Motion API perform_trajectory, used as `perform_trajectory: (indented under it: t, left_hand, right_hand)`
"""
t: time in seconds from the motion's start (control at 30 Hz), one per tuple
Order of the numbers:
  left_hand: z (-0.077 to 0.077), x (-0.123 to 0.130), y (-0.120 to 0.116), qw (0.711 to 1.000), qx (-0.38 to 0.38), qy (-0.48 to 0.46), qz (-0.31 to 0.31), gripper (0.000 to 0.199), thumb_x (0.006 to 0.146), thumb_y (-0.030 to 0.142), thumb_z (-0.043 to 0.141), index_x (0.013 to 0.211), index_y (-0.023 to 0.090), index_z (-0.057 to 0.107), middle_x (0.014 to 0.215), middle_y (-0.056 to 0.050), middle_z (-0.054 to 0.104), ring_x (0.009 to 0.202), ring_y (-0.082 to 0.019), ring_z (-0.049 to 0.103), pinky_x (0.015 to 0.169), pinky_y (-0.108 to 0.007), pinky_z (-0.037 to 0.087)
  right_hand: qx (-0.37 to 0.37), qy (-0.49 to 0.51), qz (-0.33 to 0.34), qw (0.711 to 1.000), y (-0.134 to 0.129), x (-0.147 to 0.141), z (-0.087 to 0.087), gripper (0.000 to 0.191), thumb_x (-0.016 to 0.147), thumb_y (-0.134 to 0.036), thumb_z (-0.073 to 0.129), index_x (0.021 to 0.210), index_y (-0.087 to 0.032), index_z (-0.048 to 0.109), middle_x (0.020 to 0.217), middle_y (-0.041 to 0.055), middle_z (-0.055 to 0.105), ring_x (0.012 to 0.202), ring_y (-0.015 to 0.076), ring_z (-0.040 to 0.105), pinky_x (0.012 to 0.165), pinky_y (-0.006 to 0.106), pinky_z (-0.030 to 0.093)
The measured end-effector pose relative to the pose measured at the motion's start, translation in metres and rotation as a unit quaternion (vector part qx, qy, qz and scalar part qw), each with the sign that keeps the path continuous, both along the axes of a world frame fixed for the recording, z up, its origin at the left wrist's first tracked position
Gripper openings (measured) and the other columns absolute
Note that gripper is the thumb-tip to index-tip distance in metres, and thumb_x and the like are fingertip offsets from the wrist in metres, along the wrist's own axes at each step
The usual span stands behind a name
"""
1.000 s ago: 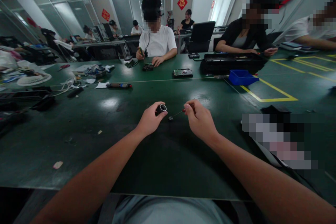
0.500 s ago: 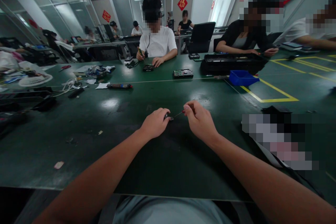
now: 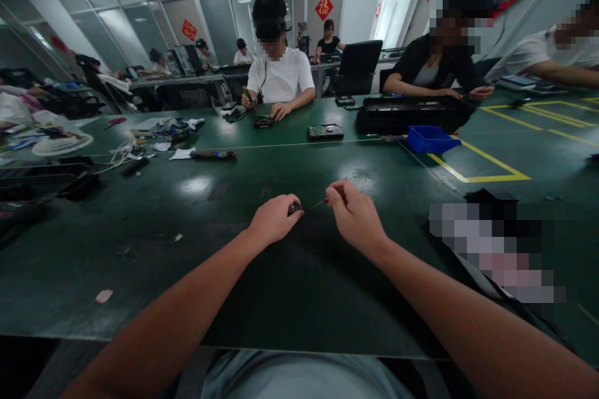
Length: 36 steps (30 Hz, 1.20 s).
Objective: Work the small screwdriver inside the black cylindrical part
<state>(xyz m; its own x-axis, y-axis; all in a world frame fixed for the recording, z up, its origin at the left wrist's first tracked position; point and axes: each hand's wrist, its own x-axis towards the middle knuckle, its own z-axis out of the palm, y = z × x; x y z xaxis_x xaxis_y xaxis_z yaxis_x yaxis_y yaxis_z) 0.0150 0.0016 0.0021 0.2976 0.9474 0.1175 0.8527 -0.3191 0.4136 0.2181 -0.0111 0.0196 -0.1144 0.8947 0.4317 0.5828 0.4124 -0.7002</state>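
Just above the green table [image 3: 281,280], my left hand [image 3: 272,218] is closed around a small dark metallic part [image 3: 294,207]. Most of that part is hidden by my fingers, so its kind does not show. To its right, my right hand [image 3: 354,215] grips a screwdriver [image 3: 326,199] by its reddish handle. The thin shaft points left and down toward the small part, with the tip close to my left fingers. Whether the tip touches the part I cannot tell.
Ahead lie a hard drive [image 3: 326,131], an electric screwdriver [image 3: 213,154], a blue bin [image 3: 433,139] and a long black housing [image 3: 414,114]. Across the table a person in a white shirt [image 3: 281,78] works on a small device. Scraps and cables [image 3: 126,153] lie to the left.
My left hand has turned the small part slightly, and it shows darker between my fingers. The screwdriver tip now appears a little apart from it. My right hand has hardly moved.
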Motion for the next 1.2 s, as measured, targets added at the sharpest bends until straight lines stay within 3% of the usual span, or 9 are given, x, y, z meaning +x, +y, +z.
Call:
perform_trajectory:
  t: [0.4,0.5,0.6,0.7,0.9,1.03,1.2]
  left_hand:
    - [0.004,-0.024,0.010,0.976,0.037,-0.206,0.066,0.024,0.088,0.031,0.064,0.109,0.025,0.074,0.112,-0.006,0.072,0.103,-0.024,0.065,0.093,-0.037,0.048]
    - [0.003,-0.025,0.014,0.960,0.004,-0.268,0.083,0.025,0.087,0.032,0.064,0.108,0.025,0.076,0.107,-0.006,0.073,0.091,-0.021,0.065,0.084,-0.034,0.050]
    - [0.004,-0.025,0.016,0.925,-0.050,-0.361,0.108,0.029,0.088,0.034,0.060,0.111,0.023,0.075,0.096,-0.007,0.072,0.068,-0.015,0.060,0.064,-0.027,0.047]
    - [0.006,-0.028,0.018,0.879,-0.087,-0.450,0.133,0.028,0.089,0.034,0.058,0.108,0.020,0.074,0.089,-0.007,0.069,0.060,-0.011,0.054,0.050,-0.021,0.036]
    - [0.006,-0.044,0.028,0.781,-0.104,-0.593,0.164,0.024,0.084,0.036,0.063,0.099,0.019,0.071,0.085,-0.003,0.061,0.058,-0.009,0.052,0.042,-0.017,0.032]
    - [0.010,-0.051,0.031,0.758,-0.078,-0.621,0.183,0.027,0.077,0.038,0.074,0.092,0.016,0.069,0.083,-0.002,0.058,0.057,-0.008,0.050,0.042,-0.016,0.033]
    - [0.018,-0.054,0.032,0.737,-0.060,-0.637,0.218,0.022,0.079,0.029,0.064,0.095,0.015,0.068,0.080,-0.002,0.058,0.054,-0.008,0.050,0.041,-0.018,0.032]
  right_hand:
    - [-0.010,0.012,0.011,1.000,0.000,0.000,-0.001,0.021,0.100,-0.034,0.045,0.094,-0.020,0.060,0.081,0.0052,0.071,0.074,0.0207,0.067,0.066,0.032,0.045]
    - [-0.013,0.010,0.013,1.000,0.000,0.000,-0.001,0.022,0.100,-0.035,0.045,0.094,-0.021,0.060,0.081,0.0054,0.071,0.074,0.0209,0.067,0.065,0.032,0.045]
    - [-0.012,0.008,0.012,1.000,0.001,0.000,-0.001,0.022,0.100,-0.035,0.045,0.094,-0.021,0.060,0.082,0.0054,0.071,0.075,0.0212,0.067,0.066,0.033,0.045]
    - [-0.013,0.009,0.014,1.000,0.000,-0.001,-0.001,0.022,0.100,-0.035,0.045,0.094,-0.021,0.060,0.081,0.0053,0.071,0.075,0.0214,0.067,0.067,0.033,0.045]
    - [-0.026,0.004,0.021,0.999,-0.001,-0.001,0.000,0.022,0.100,-0.035,0.044,0.095,-0.020,0.060,0.080,0.0050,0.070,0.076,0.0213,0.067,0.066,0.033,0.045]
    - [-0.025,0.004,0.023,0.999,0.000,-0.001,-0.002,0.022,0.100,-0.035,0.044,0.095,-0.020,0.060,0.081,0.0051,0.070,0.076,0.0210,0.067,0.067,0.033,0.046]
    - [-0.028,0.004,0.031,0.999,-0.002,-0.001,0.001,0.023,0.101,-0.035,0.043,0.094,-0.020,0.059,0.084,0.0064,0.071,0.077,0.0215,0.066,0.067,0.034,0.046]
